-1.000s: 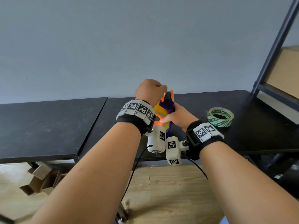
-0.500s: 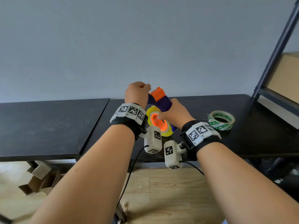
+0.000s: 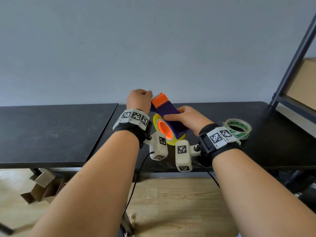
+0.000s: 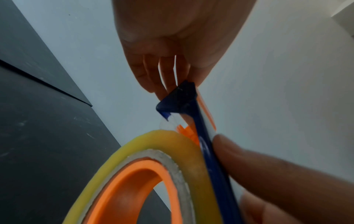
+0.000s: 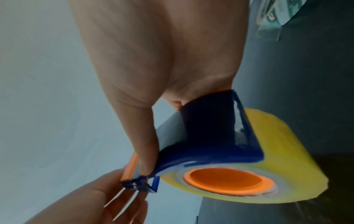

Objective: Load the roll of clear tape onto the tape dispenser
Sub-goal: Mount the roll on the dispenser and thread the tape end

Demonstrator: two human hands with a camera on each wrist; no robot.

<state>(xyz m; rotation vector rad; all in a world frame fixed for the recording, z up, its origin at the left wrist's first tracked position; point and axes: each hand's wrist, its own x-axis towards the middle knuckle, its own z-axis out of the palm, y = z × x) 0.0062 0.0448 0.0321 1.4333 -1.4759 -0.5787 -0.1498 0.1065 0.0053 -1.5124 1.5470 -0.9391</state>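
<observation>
The tape dispenser (image 3: pixel 168 110) is purple with an orange cutter end, held tilted above the black table (image 3: pixel 56 134). The yellowish clear tape roll (image 3: pixel 173 142) sits on its orange hub (image 3: pixel 165 130), hub facing me. My right hand (image 3: pixel 186 117) grips the purple body, thumb on its side. My left hand (image 3: pixel 140 99) pinches the cutter end between thumb and fingers. In the left wrist view a clear strip runs from the roll (image 4: pixel 172 139) up along the blue plate (image 4: pixel 203 136) to the fingers (image 4: pixel 166 71). The right wrist view shows the roll (image 5: pixel 277 144) under the body (image 5: pixel 210 128).
A second roll with green print (image 3: pixel 238 128) lies flat on the table just right of my right wrist. A dark metal shelf frame (image 3: pixel 290 65) stands at the far right. Cardboard scraps (image 3: pixel 42 187) lie on the wooden floor below.
Both hands have raised the dispenser and turned it, so the orange hub faces me. My left hand has moved up and left with the cutter end.
</observation>
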